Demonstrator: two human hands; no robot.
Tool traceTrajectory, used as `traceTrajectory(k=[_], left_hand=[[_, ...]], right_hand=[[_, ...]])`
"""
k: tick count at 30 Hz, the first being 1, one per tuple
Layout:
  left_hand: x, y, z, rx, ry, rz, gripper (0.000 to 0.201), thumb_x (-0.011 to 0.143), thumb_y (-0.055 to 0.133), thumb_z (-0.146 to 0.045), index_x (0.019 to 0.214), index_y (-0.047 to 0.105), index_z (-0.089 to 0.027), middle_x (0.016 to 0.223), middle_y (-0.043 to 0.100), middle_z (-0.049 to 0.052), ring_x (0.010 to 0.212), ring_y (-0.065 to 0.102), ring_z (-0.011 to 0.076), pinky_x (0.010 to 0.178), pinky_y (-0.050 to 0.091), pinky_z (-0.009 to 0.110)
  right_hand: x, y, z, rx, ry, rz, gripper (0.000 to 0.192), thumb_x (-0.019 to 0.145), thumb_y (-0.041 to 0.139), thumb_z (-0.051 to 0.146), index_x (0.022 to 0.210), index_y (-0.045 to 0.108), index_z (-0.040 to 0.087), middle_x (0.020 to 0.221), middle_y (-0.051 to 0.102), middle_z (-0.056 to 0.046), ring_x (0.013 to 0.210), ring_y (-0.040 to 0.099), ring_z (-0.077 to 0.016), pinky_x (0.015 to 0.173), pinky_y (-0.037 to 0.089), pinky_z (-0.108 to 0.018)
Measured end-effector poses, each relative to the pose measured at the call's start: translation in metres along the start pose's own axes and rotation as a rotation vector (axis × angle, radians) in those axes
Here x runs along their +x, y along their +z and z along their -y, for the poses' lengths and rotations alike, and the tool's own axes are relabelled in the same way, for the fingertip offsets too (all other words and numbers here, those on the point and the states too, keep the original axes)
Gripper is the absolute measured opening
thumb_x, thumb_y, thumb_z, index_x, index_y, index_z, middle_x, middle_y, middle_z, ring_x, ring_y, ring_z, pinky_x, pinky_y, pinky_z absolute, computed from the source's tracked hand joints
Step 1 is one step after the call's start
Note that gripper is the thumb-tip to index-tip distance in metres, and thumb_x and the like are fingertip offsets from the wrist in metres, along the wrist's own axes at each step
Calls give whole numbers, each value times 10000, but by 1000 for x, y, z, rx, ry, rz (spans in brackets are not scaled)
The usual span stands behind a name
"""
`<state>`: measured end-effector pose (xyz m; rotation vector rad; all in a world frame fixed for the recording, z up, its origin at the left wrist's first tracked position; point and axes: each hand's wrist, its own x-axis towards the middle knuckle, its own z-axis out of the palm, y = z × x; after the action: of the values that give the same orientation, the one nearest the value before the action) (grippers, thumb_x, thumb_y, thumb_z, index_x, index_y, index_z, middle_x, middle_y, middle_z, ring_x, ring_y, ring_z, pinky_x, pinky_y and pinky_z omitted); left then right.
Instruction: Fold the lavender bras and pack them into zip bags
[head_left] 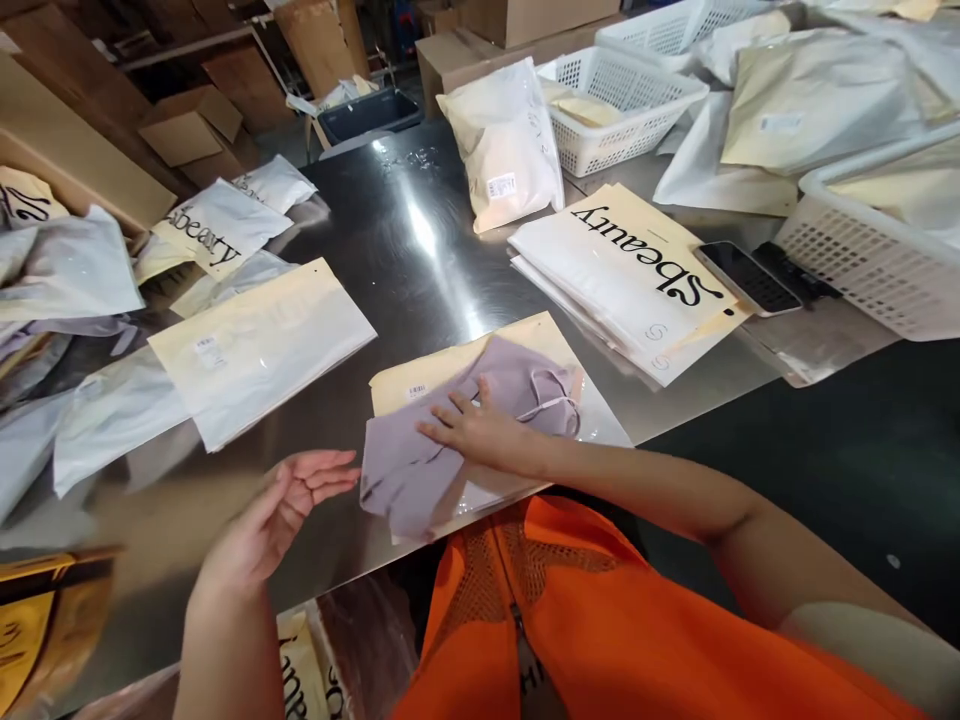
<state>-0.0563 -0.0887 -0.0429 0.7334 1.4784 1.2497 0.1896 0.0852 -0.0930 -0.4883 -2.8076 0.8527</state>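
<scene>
A lavender garment [409, 450] with thin straps lies spread over a cream and white plastic bag [517, 325] at the table's near edge. My right hand [484, 430] rests flat on the garment, fingers spread. My left hand [289, 500] hovers just left of the garment, palm turned toward it, fingers stretched out and holding nothing. A small barcode label [417, 391] shows on the bag above the garment. The bag's middle is hidden under the cloth and my right hand.
Left, packed bags [262, 345] lie in a pile. Right of the garment is a stack of printed bags [630, 270], with a phone [750, 278] beside it. A filled bag [502, 150] stands behind. White baskets [862, 250] line the right side of the metal table [375, 240].
</scene>
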Motion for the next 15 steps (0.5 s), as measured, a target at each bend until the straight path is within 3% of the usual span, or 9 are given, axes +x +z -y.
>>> traceTrajectory(k=[2, 4, 5, 6, 8, 11, 15], left_hand=[[-14, -4, 11, 50, 21, -106, 456, 803, 640, -586, 962, 766, -177, 1055, 743, 145, 916, 714, 300, 829, 593, 425], [-24, 3, 25, 247, 86, -220, 412, 827, 622, -570, 952, 759, -201, 1047, 747, 117, 926, 714, 284, 853, 586, 423], [-27, 11, 34, 405, 139, -244, 382, 844, 612, -549, 957, 754, -214, 1047, 748, 103, 938, 713, 275, 868, 582, 419], [-29, 22, 44, 587, 211, -241, 348, 867, 595, -518, 975, 749, -225, 1046, 749, 90, 951, 711, 263, 881, 580, 411], [-27, 50, 67, 941, 411, -119, 303, 909, 556, -419, 1087, 722, -239, 1122, 732, 80, 1043, 689, 251, 924, 570, 399], [-20, 92, 106, 1353, 760, 45, 437, 881, 577, -273, 1313, 601, -214, 1324, 637, 94, 1248, 577, 301, 966, 557, 427], [-15, 112, 149, 1688, 981, -11, 467, 799, 604, -109, 1252, 647, -215, 1333, 631, 93, 1235, 570, 385, 928, 557, 533]], right_hand=[[7, -31, -13, 95, -18, -14, 372, 897, 466, 53, 1165, 682, 194, 1169, 694, -74, 1090, 638, -261, 1028, 445, -521], [9, -65, -30, 219, 16, -105, 274, 966, 471, 213, 1120, 692, 164, 1040, 725, -59, 933, 680, -185, 911, 543, -353], [9, -81, -38, 319, 83, -195, 313, 985, 474, 333, 1120, 688, 149, 1012, 728, -69, 905, 685, -181, 861, 565, -316], [9, -95, -46, 447, 161, -303, 395, 982, 476, 443, 1126, 681, 137, 989, 729, -80, 886, 690, -189, 817, 583, -304], [8, -117, -56, 788, 298, -525, 503, 956, 484, 554, 1171, 652, 132, 977, 731, -91, 883, 700, -205, 758, 609, -298], [6, -140, -60, 1198, 337, -752, 499, 996, 420, 520, 1271, 585, 136, 956, 738, -81, 862, 716, -197, 731, 626, -303], [-7, -159, -61, 1393, 324, -907, 492, 1033, 345, 468, 1297, 558, 113, 850, 743, -81, 730, 722, -176, 684, 624, -271]])
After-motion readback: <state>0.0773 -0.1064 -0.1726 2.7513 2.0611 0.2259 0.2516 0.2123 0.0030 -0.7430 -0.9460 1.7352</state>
